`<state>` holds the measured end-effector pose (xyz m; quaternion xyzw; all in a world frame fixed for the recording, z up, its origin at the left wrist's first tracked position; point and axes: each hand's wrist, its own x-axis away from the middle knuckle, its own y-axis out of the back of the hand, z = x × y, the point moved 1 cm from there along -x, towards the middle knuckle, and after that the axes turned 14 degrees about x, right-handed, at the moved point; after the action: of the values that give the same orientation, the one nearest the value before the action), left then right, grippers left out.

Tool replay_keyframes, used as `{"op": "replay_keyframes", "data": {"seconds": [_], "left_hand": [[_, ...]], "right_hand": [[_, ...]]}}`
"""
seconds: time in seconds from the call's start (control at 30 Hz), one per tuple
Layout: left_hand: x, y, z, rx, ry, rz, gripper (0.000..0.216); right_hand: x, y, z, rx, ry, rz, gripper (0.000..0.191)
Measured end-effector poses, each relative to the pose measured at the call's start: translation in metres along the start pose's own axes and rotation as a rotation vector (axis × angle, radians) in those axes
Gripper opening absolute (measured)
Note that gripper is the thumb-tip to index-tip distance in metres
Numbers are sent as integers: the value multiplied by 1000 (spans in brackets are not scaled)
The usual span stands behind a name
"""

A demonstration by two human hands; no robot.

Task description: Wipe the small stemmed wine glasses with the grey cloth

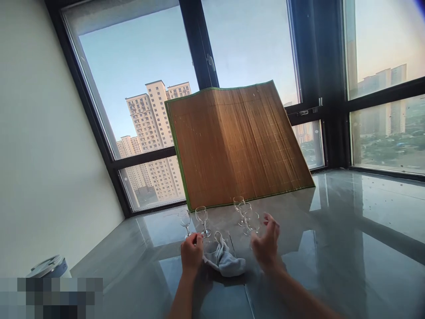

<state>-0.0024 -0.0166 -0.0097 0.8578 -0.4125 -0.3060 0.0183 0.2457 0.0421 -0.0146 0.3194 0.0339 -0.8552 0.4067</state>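
Observation:
My left hand (191, 254) is curled, its fingertips pinching the edge of a white cloth (224, 260) that lies crumpled on the glossy grey floor (332, 248); a clear glass seems wrapped in the cloth. My right hand (266, 244) hovers to the right of the cloth with fingers spread and nothing in it, just below a group of three small stemmed glasses (245, 215). Two more stemmed glasses (194, 219) stand upright just beyond my left hand.
A bamboo mat with green edging (235, 144) leans against the dark-framed window (199, 48) behind the glasses. A white wall (40, 155) runs along the left. A round grey-white device (49, 266) sits at the lower left. High-rise buildings show outside.

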Motion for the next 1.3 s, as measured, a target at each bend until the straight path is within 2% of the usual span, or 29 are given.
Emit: {"op": "replay_keyframes", "data": {"seconds": [0.1,0.2,0.27,0.3,0.33,0.4,0.5,0.63,0.77,0.97,1.07,1.17,1.3], "left_hand": [[-6,7,11,86,103,-161,33],[-13,11,22,239,230,-263,30],[-17,12,27,435,317,-305,33],[-19,12,29,559,360,-320,37],[-20,13,29,687,393,-329,42],[-22,14,29,920,437,-321,49],[-22,17,25,1148,476,-285,51],[-23,21,23,1260,525,-231,41],[-23,22,22,1315,547,-201,33],[-21,19,19,1281,591,-168,25],[-21,19,18,1270,598,-172,25],[-20,19,16,1242,620,-179,24],[-20,19,14,1165,661,-185,22]], "right_hand": [[-6,10,9,6,192,-193,65],[-2,18,20,-76,416,-263,63],[7,19,26,-150,595,-182,57],[14,19,30,-188,690,-96,55],[21,17,33,-222,790,20,53],[33,12,40,-229,875,274,52],[44,2,47,-104,800,581,61],[47,-11,43,-45,729,816,82],[51,-20,33,-29,649,1029,88],[50,-21,29,-53,620,1003,76],[44,-16,30,-64,580,1045,75],[39,-9,32,-105,663,1068,86],[38,-6,33,-134,727,1082,81]]}}
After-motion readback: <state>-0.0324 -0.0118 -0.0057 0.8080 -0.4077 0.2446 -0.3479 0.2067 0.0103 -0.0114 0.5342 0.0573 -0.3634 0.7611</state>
